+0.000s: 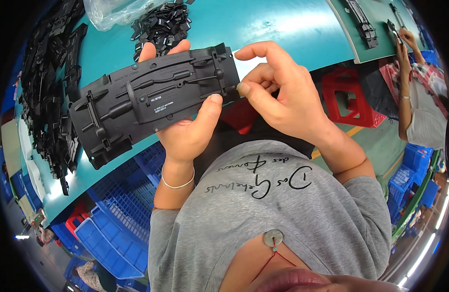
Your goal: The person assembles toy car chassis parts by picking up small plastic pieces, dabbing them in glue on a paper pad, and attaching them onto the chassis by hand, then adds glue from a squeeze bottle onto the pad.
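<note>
My left hand (186, 138) holds a black plastic toy car chassis (154, 100) tilted over the table. Its thumb presses on the face near the lower edge, and fingertips show past the upper edge. Moulded axles, rods and small printed markings cover the face toward me. At the chassis's right end, my right hand (283, 90) has its thumb and a bent finger pinched together close to the edge. Its index finger arches above them, near the upper corner. Whatever lies in that pinch is too small or hidden to name.
Black chassis parts (51, 92) lie heaped along the left of the green table (263, 27). Small black pieces (161, 27) are piled behind the chassis, beside a clear plastic bag (120, 10). Blue crates (112, 238) stand below left, a red stool (348, 97) right. Another person's hands (407, 41) work at far right.
</note>
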Demonstrator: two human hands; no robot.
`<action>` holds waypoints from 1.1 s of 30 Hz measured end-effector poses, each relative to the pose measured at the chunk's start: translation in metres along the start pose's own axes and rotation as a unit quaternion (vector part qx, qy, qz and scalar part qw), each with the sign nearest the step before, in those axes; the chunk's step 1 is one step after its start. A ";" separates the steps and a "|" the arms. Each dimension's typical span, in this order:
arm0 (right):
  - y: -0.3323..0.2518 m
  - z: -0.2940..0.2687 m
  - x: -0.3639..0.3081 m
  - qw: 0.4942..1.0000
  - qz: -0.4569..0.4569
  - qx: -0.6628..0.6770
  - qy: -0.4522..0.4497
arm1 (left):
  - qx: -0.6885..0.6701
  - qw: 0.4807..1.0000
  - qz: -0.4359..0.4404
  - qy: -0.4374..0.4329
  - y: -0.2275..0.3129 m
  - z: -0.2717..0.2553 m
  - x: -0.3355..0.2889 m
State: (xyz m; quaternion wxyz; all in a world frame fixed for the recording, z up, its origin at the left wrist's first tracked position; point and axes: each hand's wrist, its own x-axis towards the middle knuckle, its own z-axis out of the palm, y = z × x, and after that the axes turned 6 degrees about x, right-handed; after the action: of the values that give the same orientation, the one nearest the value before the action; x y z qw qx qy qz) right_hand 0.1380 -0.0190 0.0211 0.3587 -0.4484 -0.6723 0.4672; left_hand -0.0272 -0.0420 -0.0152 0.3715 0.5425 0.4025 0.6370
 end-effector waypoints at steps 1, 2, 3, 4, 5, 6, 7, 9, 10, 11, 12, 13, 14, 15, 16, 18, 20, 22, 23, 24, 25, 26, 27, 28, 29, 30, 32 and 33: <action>0.000 -0.001 -0.001 1.000 -0.006 0.003 0.003 | 0.003 1.000 -0.003 0.000 0.001 0.000 0.000; -0.001 -0.001 -0.001 1.000 -0.013 0.006 0.007 | 0.006 1.000 -0.005 0.001 0.002 -0.001 0.000; -0.001 0.000 -0.001 1.000 -0.013 0.006 0.007 | 0.006 1.000 -0.005 0.001 0.001 -0.001 0.000; -0.001 0.000 -0.001 1.000 -0.011 0.001 -0.003 | 0.012 1.000 -0.005 -0.003 0.000 -0.001 0.000; -0.001 0.001 0.000 1.000 -0.009 -0.004 -0.012 | 0.018 1.000 -0.004 -0.007 0.000 -0.002 0.000; -0.002 0.001 0.000 1.000 -0.009 -0.004 -0.011 | 0.018 1.000 -0.003 -0.008 0.000 -0.001 0.000; -0.003 0.001 0.000 1.000 -0.003 -0.015 -0.018 | 0.022 1.000 -0.001 -0.009 0.000 0.000 0.000; -0.004 0.001 0.001 0.999 0.003 -0.028 -0.019 | 0.024 1.000 0.003 -0.015 0.001 0.002 0.001; -0.005 0.001 0.001 0.999 -0.003 -0.038 -0.015 | 0.049 0.999 0.011 -0.017 0.002 0.003 0.001; -0.005 0.001 0.000 0.999 -0.008 -0.049 -0.009 | 0.072 0.997 0.019 -0.020 0.004 0.004 0.002; -0.002 -0.001 -0.001 0.999 -0.017 -0.051 -0.006 | 0.077 0.997 0.014 -0.018 0.004 0.008 0.002; -0.001 -0.003 -0.001 0.998 -0.025 -0.056 0.000 | 0.080 0.996 0.020 -0.017 0.004 0.010 0.002; -0.005 -0.006 -0.002 0.998 -0.008 -0.058 -0.013 | 0.082 0.996 0.027 -0.016 0.004 0.011 0.001; -0.004 -0.007 -0.003 0.998 -0.010 -0.053 -0.015 | 0.083 0.996 0.002 -0.016 0.006 0.014 -0.001; 0.000 -0.005 -0.002 0.997 -0.036 -0.069 -0.013 | 0.103 0.994 0.013 -0.017 0.007 0.014 0.000; 0.008 -0.004 -0.001 0.994 -0.068 -0.084 0.000 | 0.090 0.996 0.017 -0.009 0.006 0.017 0.000; 0.010 -0.004 -0.002 0.994 -0.075 -0.077 0.003 | 0.077 0.996 0.033 -0.013 0.002 0.019 0.000; 0.010 -0.008 -0.005 0.994 -0.067 -0.081 -0.009 | 0.085 0.996 0.033 -0.023 0.003 0.021 0.000; 0.010 -0.011 -0.006 0.994 -0.068 -0.084 -0.004 | 0.082 0.996 0.036 -0.027 0.003 0.024 0.001; 0.009 -0.013 -0.006 0.994 -0.065 -0.092 -0.011 | 0.082 0.996 0.027 -0.027 0.005 0.024 0.002; 0.009 -0.015 -0.006 0.993 -0.063 -0.099 -0.019 | 0.083 0.996 0.017 -0.026 0.006 0.024 0.002; 0.006 -0.023 -0.006 0.993 -0.075 -0.095 -0.005 | 0.057 0.998 0.008 -0.031 0.005 0.026 0.006; 0.002 -0.033 -0.006 0.992 -0.086 -0.089 0.005 | 0.034 0.999 -0.003 -0.033 0.006 0.027 0.012; 0.006 -0.041 -0.005 0.987 -0.131 -0.083 0.045 | 0.042 0.999 -0.011 -0.032 0.002 0.024 0.017; 0.004 -0.055 -0.007 0.989 -0.100 -0.094 0.051 | 0.001 0.998 -0.052 -0.037 0.005 0.027 0.024; 0.008 -0.066 -0.007 0.992 -0.090 -0.068 0.058 | -0.036 0.997 -0.063 -0.038 0.004 0.030 0.030; 0.019 -0.076 -0.010 0.988 -0.112 -0.075 0.077 | -0.096 0.988 -0.104 -0.055 0.008 0.037 0.041; 0.024 -0.081 -0.011 0.989 -0.109 -0.076 0.066 | -0.117 0.983 -0.129 -0.056 0.005 0.044 0.047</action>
State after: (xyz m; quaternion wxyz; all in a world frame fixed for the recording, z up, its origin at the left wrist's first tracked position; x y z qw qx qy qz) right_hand 0.2213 -0.0002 0.0229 0.4153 -0.4284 -0.7258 0.3423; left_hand 0.0096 0.0035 0.0117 0.5331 0.4735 0.3702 0.5955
